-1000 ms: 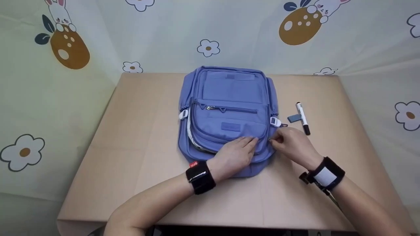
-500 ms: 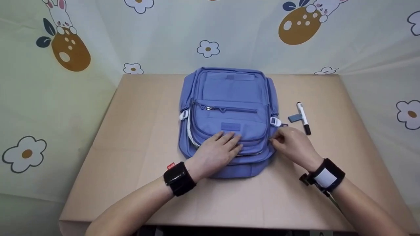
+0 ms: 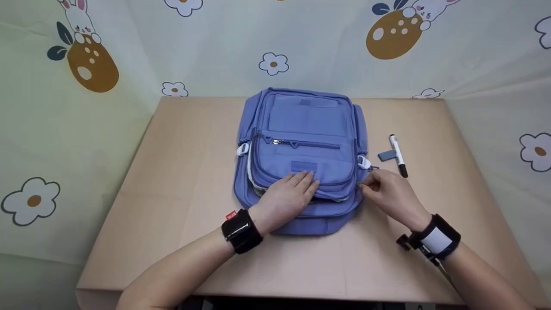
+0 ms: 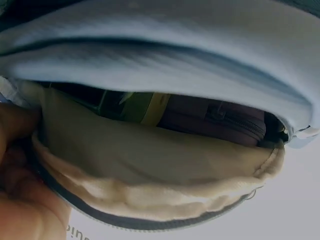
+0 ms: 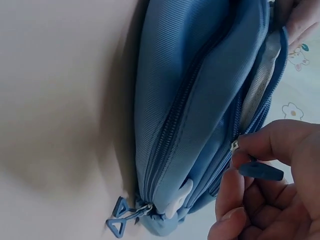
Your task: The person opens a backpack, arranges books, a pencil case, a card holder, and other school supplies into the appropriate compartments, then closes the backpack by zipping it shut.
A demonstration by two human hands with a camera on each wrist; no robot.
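A blue-violet fabric backpack (image 3: 308,120) lies front side up, under the left hand (image 3: 284,200) and just to the left of the right hand (image 3: 394,193). Its front pocket gapes beside the left hand, which has its fingers fairly straight on the front panel and pinches the pocket's pale-lined, zip-edged lip (image 4: 150,205). Inside the gap, past that hand, sit a dark purplish zipped item (image 4: 215,119) and something green and yellow (image 4: 132,107), too dim to name. The right hand's thumb and curled fingers are closed on a small dark blue zipper pull (image 5: 261,171) at the backpack's side. Just beyond that hand is a white plastic buckle (image 3: 363,162); farther out lie a white marker with a black cap (image 3: 397,155) and, against it, a flat grey-blue rectangular block (image 3: 387,155). A black wristband (image 3: 242,231) sits behind the left hand. The tan tabletop (image 3: 181,172) spreads under both hands, and a pale cloth backdrop with flowers and rabbits (image 3: 224,47) rises well beyond them
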